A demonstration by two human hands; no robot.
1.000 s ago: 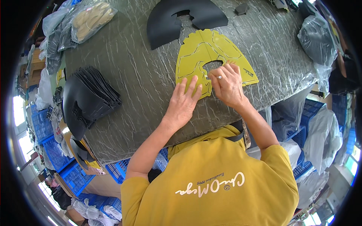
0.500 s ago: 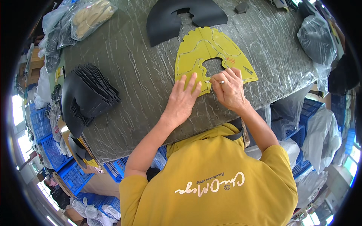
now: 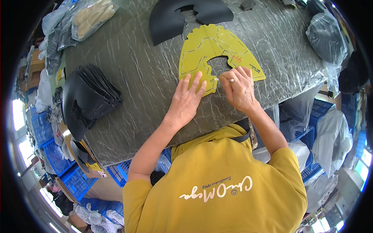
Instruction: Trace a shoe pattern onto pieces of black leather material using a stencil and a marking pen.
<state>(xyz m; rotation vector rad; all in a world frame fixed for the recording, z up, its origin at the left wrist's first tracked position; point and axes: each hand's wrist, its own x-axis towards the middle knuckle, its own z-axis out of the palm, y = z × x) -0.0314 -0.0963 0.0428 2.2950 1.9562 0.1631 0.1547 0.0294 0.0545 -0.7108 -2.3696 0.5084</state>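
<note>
While the L hand (image 3: pixel 184 99), fingers spread flat, presses the yellow template (image 3: pixel 211 44) on the table (image 3: pixel 151 58) near the blk piece (image 3: pixel 167 23), the R hand (image 3: pixel 239 90), closed round a pen-like tool (image 3: pixel 232 80), prob. needs light, even pressure, tip tight to the edge w/o slipping.
</note>
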